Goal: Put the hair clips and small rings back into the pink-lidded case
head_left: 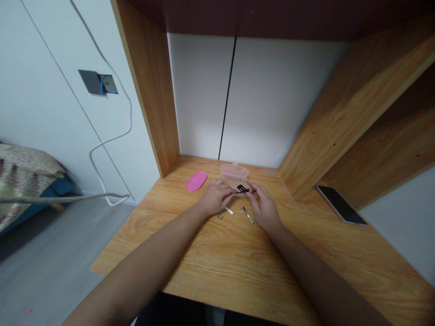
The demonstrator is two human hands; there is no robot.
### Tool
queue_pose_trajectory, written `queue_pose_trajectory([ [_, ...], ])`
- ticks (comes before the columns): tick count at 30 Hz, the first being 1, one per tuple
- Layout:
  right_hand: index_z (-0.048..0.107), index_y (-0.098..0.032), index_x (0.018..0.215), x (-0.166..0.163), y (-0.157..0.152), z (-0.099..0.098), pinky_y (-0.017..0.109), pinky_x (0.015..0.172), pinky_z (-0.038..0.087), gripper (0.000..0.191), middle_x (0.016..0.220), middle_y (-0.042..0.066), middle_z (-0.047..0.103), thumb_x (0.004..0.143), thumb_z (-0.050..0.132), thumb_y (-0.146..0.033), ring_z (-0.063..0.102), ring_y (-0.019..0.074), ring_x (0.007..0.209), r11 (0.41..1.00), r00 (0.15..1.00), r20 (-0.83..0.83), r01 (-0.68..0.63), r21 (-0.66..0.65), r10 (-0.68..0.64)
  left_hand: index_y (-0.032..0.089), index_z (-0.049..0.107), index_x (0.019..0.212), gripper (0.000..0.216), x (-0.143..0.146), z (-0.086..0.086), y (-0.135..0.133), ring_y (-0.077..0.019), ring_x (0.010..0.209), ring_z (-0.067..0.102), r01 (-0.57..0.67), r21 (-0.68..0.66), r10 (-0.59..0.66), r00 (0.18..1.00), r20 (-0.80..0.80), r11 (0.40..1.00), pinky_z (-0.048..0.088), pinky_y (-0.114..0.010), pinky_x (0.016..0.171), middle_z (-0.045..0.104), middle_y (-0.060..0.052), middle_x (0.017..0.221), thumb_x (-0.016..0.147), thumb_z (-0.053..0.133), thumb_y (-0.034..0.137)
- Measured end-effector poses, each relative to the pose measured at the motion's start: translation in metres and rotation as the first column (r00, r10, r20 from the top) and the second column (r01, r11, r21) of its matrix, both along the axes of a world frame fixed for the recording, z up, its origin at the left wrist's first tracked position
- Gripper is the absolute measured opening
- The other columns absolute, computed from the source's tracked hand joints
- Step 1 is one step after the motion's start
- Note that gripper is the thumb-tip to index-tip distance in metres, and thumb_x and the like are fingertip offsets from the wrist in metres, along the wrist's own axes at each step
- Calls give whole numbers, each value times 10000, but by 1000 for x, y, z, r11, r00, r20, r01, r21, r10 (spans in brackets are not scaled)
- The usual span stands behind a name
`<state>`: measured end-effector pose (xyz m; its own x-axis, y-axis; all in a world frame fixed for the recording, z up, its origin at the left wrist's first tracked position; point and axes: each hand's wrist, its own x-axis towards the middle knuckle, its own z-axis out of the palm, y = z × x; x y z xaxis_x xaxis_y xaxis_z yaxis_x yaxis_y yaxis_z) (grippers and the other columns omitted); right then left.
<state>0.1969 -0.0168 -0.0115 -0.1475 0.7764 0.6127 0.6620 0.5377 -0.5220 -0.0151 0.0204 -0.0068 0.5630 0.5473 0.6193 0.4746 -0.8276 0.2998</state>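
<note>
1. Left hand [215, 197] and right hand [264, 207] both pinching black hair clip [242, 188], at near side of clear case [234, 178].
2. Step: likely two-handed clip handling; next move needs steady pinch.

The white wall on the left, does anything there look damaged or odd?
Yes: the square wall box beside the dark grey plate looks uncovered, with blue wiring exposed, whereas its neighbour is closed over.

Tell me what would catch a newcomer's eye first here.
The pink oval would likely come first, bright on the desk left of the clear box. Next would be the black clip, held between the left hand and right hand. The dark-screened device lying toward the right may follow.
</note>
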Motion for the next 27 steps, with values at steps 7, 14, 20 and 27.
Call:
queue_pose_trajectory([
  [7, 694, -240, 1083, 3, 4, -5, 410, 890, 510, 257, 1021, 85, 666, 989, 466, -314, 629, 250, 975, 1000, 1000, 7, -8, -9, 8, 243, 721, 1116, 256, -1, -5, 4, -220, 913, 623, -47, -68, 53, 994, 91, 997, 478, -383, 843, 749, -70, 960, 971, 515, 287],
  [14, 692, -226, 947, 1, 3, 1, 379, 826, 510, 230, 970, 80, 670, 972, 509, -364, 633, 242, 923, 999, 997, -80, 13, -33, -15, 219, 714, 998, 167, 3, -6, 5, -204, 917, 665, -101, -149, 138, 955, 263, 984, 514, -360, 851, 745, -58, 957, 946, 577, 300],
  [20, 671, -215, 977, 3, 6, -6, 345, 759, 520, 280, 849, 47, 698, 961, 521, -451, 660, 215, 805, 974, 960, -278, -85, -210, 24, 185, 632, 972, 164, 7, -8, 4, -176, 880, 726, 80, -381, 131, 858, 496, 921, 556, -306, 799, 768, -63, 961, 959, 560, 331],
  [27, 620, -199, 987, 2, 10, -14, 267, 562, 433, 306, 628, -22, 572, 946, 538, -490, 536, 143, 571, 932, 865, -495, -243, -270, 82, 167, 659, 854, 189, 9, 0, -2, -153, 764, 694, 72, -429, 168, 853, 494, 900, 530, -257, 703, 752, -47, 846, 934, 580, 320],
])
